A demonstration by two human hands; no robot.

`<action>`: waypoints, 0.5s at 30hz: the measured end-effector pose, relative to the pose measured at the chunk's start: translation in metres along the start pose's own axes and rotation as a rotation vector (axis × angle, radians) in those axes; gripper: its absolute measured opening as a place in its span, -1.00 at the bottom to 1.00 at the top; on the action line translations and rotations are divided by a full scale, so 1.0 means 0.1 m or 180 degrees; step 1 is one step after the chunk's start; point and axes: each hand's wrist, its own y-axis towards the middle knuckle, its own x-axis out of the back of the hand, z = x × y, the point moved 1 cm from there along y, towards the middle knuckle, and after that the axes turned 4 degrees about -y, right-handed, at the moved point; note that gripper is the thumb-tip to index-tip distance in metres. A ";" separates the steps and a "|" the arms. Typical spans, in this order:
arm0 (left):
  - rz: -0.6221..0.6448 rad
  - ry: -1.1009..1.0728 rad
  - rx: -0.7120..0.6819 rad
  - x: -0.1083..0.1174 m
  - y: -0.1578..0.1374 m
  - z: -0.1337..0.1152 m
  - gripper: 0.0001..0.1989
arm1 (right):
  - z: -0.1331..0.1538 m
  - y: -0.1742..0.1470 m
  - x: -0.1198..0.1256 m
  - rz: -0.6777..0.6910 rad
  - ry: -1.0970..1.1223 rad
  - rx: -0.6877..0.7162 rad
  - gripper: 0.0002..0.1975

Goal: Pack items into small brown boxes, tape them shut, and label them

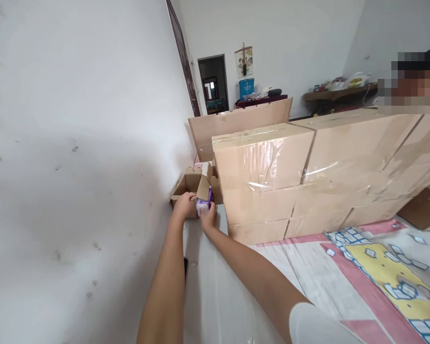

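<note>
My left hand [185, 205] grips the near edge of a small open cardboard box [179, 187] beside the wall, its fingertips by a raised flap [203, 188]. My right hand [209, 218] is closed around a purple and white plastic-wrapped pack [202, 206]. The pack is held upright against the box's near right side, just below the flap. From this angle the inside of the box shows only in part, and I cannot make out anything in it.
Large taped cartons [261, 162] are stacked close on the right, with a cardboard sheet [240, 122] standing behind. A white wall [75, 191] runs along the left. Patterned cloth [376, 272] covers the surface. Another person [419, 81] is at the far right.
</note>
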 end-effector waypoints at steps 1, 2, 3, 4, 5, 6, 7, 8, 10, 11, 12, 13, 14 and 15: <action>-0.0060 -0.0038 -0.0019 0.09 -0.17 -0.05 -0.80 | 0.04 -0.11 0.08 0.0004 0.0035 0.0015 -0.59; -0.0137 -0.0083 -0.0033 0.18 -0.39 -0.10 -0.81 | 0.10 -0.23 0.17 0.0036 0.0088 0.0061 -0.60; -0.0222 -0.0138 -0.0045 0.27 -0.65 -0.16 -0.79 | 0.16 -0.37 0.29 0.0119 0.0177 0.0142 -0.60; -0.0312 -0.0191 -0.0037 0.34 -0.94 -0.23 -0.76 | 0.22 -0.53 0.43 0.0244 0.0298 0.0229 -0.59; -0.0432 -0.0234 -0.0005 0.40 -1.26 -0.30 -0.73 | 0.29 -0.70 0.57 0.0408 0.0447 0.0299 -0.58; -0.0525 -0.0266 0.0049 0.44 -1.59 -0.36 -0.71 | 0.35 -0.89 0.73 0.0598 0.0616 0.0325 -0.57; -0.0613 -0.0305 0.0112 0.45 -1.92 -0.43 -0.69 | 0.41 -1.09 0.90 0.0798 0.0787 0.0297 -0.59; -0.0759 -0.0362 0.0192 0.46 -2.25 -0.50 -0.69 | 0.45 -1.29 1.07 0.0992 0.0934 0.0223 -0.61; -0.0845 -0.0381 0.0272 0.44 -2.82 -0.64 -0.69 | 0.51 -1.67 1.44 0.1263 0.1119 -0.0003 -0.64; -0.0853 -0.0399 0.0280 0.42 -3.07 -0.71 -0.68 | 0.52 -1.85 1.62 0.1331 0.1182 -0.0134 -0.65; -0.0836 -0.0418 0.0270 0.40 -3.29 -0.77 -0.68 | 0.51 -2.00 1.82 0.1372 0.1254 -0.0278 -0.66; -0.0823 -0.0441 0.0261 0.39 -3.49 -0.83 -0.68 | 0.49 -2.14 2.03 0.1398 0.1376 -0.0465 -0.67; -0.0830 -0.0454 0.0255 0.38 -3.67 -0.88 -0.68 | 0.46 -2.24 2.25 0.1422 0.1576 -0.0726 -0.69; -0.0852 -0.0456 0.0254 0.39 -3.84 -0.93 -0.68 | 0.41 -2.32 2.48 0.1443 0.1856 -0.1062 -0.72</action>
